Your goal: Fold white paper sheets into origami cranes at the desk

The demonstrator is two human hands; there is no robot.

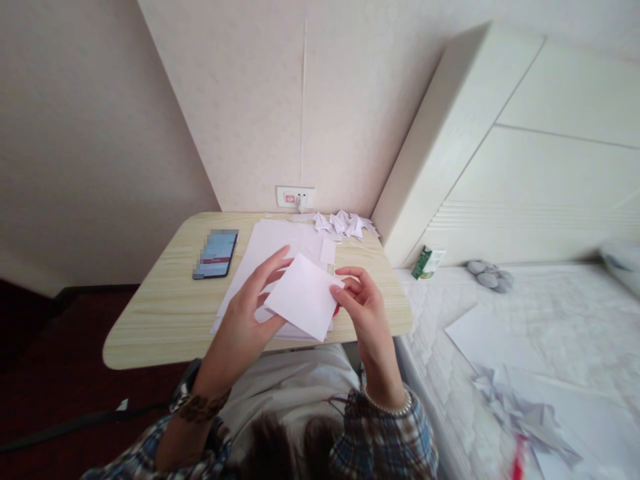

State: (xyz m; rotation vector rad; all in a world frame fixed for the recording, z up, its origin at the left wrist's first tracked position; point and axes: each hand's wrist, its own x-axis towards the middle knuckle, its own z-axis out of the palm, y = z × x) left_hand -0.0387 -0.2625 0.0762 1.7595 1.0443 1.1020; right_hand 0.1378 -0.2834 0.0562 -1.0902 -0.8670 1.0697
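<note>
A white square of paper [304, 297] is held tilted like a diamond above the table's front part. My right hand [364, 303] pinches its right corner between thumb and fingers. At the opposite side, my left hand [255, 300] supports the paper's left corner, its thumb and fingers passing partly behind the sheet. Below lies a stack of larger white paper sheets [265, 243]. Something small and red [337, 311] shows beside the right fingers, mostly hidden.
On the wooden table [155, 320] are a phone [217, 255] at left and several folded paper pieces [345, 225] by the wall. A socket [295, 197] sits above. On the bed at right are a green-white carton [429, 262], a grey item [490, 275] and crumpled paper [530, 417].
</note>
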